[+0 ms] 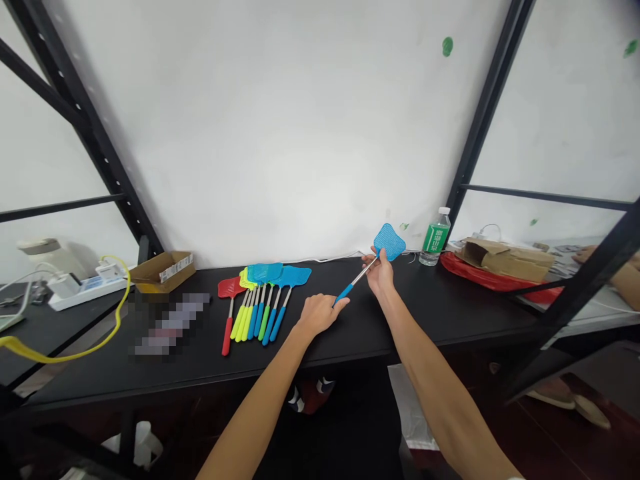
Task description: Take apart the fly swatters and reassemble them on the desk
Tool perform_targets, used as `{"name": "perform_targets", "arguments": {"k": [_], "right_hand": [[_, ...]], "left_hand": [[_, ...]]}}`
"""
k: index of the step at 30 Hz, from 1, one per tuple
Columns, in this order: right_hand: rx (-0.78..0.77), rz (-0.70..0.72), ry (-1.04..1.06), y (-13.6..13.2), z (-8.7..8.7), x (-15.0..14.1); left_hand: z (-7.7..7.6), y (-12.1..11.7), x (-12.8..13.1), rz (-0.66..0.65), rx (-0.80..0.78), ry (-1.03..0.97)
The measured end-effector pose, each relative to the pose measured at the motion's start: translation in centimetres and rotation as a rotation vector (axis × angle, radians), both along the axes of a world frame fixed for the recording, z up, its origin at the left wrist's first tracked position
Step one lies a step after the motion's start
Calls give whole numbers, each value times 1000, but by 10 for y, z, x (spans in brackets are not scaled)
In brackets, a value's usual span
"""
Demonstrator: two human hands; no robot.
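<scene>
A blue fly swatter is held at a slant above the black table, its head up and to the right. My left hand is closed around its blue handle. Higher up, my right hand grips the thin metal rod just below the mesh head. To the left of my hands several more fly swatters lie side by side, handles toward me: a red fly swatter at the left end, then yellow fly swatters, a green fly swatter and blue fly swatters. Their heads partly overlap.
An open cardboard box stands at the left, near a white power strip and a yellow cable. A water bottle stands back right, beside flattened cardboard on red plastic. Black metal posts rise at both sides.
</scene>
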State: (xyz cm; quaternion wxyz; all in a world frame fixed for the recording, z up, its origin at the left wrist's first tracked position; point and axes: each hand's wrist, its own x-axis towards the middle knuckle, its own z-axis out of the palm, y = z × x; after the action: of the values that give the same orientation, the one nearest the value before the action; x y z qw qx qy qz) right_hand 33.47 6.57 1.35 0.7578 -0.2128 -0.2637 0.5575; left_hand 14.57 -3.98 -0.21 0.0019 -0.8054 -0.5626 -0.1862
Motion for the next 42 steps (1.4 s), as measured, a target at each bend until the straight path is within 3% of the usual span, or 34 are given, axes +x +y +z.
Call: {"name": "perform_targets", "arguments": {"k": [10,15,23,29,34,42], "right_hand": [[143,176,-243,-29,33,-72],[188,148,-408,-37,43,-95],[283,27,-495,-41,43,-102],[327,44,-676,-46,27,-108],[248,27,-807,-44,5,-99],[127,-18,-1382,-49,-14,-81]], "left_hand": [[2,-1,1,41,-41,80],[4,-2,-1,6,-73,23],[3,-4,-1,23,-59,38],[2,-2,-1,50,-58,96],[1,0,-1,31,-35,125],[4,-3,0,23,-56,88]]}}
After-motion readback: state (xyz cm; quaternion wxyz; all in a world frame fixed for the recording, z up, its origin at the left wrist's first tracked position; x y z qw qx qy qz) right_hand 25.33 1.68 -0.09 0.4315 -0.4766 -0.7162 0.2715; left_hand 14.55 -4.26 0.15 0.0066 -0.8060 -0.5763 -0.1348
